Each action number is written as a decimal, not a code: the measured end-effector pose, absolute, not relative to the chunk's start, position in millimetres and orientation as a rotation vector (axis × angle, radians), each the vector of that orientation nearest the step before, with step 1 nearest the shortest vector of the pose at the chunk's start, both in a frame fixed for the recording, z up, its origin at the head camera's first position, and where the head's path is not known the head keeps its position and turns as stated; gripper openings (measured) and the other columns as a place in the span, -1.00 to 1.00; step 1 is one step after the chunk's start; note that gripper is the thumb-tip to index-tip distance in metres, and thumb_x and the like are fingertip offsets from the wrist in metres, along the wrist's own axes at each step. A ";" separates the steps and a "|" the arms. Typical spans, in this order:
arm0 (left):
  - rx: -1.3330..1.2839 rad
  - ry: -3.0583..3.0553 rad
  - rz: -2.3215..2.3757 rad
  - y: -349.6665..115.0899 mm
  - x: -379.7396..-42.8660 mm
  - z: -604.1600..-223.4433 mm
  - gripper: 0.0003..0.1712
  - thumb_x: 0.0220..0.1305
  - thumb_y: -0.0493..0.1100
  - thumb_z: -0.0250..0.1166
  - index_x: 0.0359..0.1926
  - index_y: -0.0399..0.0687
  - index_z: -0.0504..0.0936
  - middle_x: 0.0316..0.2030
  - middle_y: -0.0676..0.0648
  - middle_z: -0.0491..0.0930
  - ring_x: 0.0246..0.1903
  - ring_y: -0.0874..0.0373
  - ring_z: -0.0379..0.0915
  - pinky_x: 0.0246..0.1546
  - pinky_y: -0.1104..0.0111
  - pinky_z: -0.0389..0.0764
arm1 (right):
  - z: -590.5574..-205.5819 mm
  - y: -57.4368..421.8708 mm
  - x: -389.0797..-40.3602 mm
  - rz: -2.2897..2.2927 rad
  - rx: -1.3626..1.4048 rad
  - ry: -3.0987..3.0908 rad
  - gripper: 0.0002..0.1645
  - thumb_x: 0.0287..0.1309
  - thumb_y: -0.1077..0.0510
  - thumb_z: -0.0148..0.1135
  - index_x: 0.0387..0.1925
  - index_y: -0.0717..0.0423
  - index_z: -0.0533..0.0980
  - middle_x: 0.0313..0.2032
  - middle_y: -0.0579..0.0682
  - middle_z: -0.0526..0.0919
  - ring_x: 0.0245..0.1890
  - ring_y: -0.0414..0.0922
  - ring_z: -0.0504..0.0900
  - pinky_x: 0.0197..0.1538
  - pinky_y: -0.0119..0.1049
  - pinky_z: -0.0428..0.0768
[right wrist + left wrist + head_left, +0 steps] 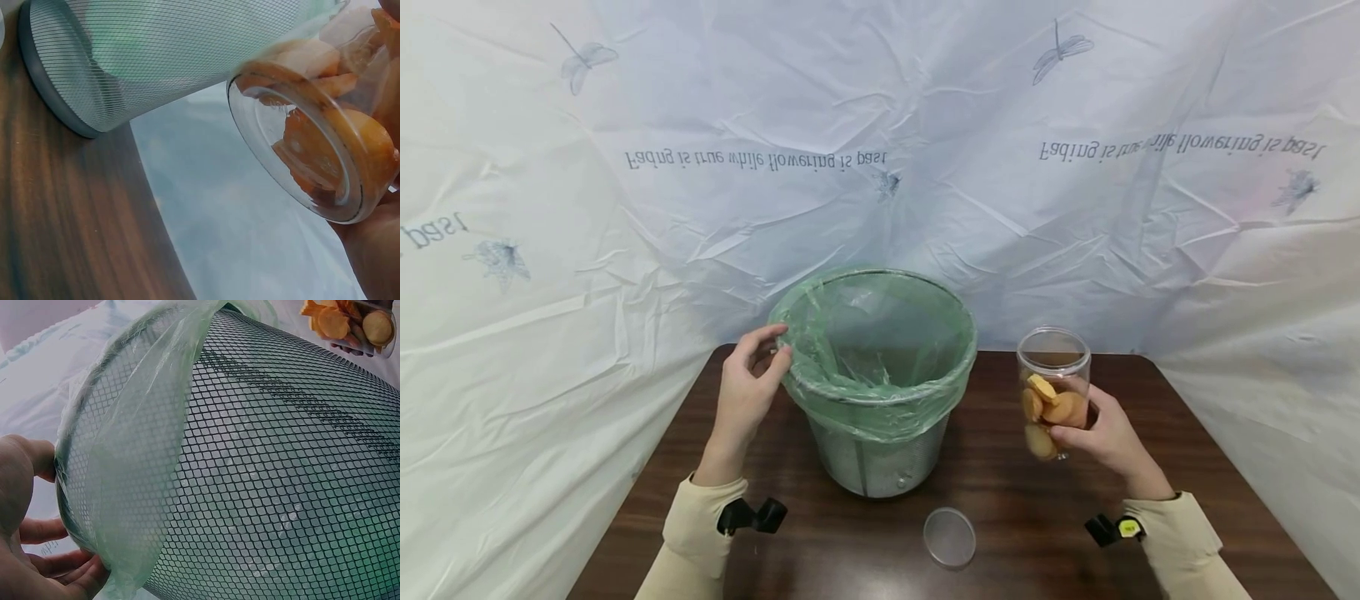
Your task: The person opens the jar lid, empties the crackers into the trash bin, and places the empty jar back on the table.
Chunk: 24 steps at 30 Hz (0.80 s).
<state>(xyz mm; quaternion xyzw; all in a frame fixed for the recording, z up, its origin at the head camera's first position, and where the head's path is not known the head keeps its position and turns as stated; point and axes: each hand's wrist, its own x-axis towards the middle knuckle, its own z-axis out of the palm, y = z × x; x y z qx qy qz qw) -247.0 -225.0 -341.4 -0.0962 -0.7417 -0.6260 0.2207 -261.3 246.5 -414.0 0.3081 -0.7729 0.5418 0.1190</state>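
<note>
Jar [1070, 380]: right hand's [1108, 433] fingers mostly lost behind it from here; mouth cut off at 2 o'clock, right-wrist view.
Bin [887, 471]: floor hidden by near rim and liner [895, 417] at 6 o'clock; base cropped at 3, left-wrist view.
Yellow tag [1129, 527], 4 o'clock: print too small to read.
Sheet lettering [436, 229], 9 o'clock: start cropped.
Sleeves [696, 525]: cut at 5 and 7.

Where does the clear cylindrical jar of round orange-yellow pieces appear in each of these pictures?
Head: right of centre, the clear cylindrical jar in the person's bare right hand.
Left wrist: top right corner, where the jar is partly cut off.
Right wrist: right half, the jar with its base towards the camera.
Shared landmark: the grey metal-mesh bin with a see-through green plastic liner, visible in all three.
</note>
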 end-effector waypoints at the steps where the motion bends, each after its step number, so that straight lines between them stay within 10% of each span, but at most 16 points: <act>1: -0.266 -2.050 -1.730 -225.1 -247.2 -341.5 -0.59 0.34 -0.24 0.23 0.18 -0.27 0.51 0.09 -0.15 0.45 -0.03 0.13 0.37 0.00 0.53 0.48 | -412.7 246.9 -261.6 1.570 0.893 -2.264 -0.16 -0.19 0.62 0.33 0.25 0.37 0.36 0.00 -0.30 0.58 -0.12 -0.37 0.61 -0.15 -0.54 0.58; 24: -0.258 -2.043 -1.724 -224.2 -247.9 -341.2 -0.60 0.33 -0.27 0.23 0.16 -0.27 0.52 0.07 -0.15 0.46 -0.03 0.13 0.38 0.01 0.50 0.48 | -388.8 246.9 -266.0 1.367 0.811 -2.341 -0.20 -0.26 0.50 0.50 0.15 0.29 0.45 -0.07 -0.34 0.58 -0.16 -0.37 0.57 -0.16 -0.56 0.53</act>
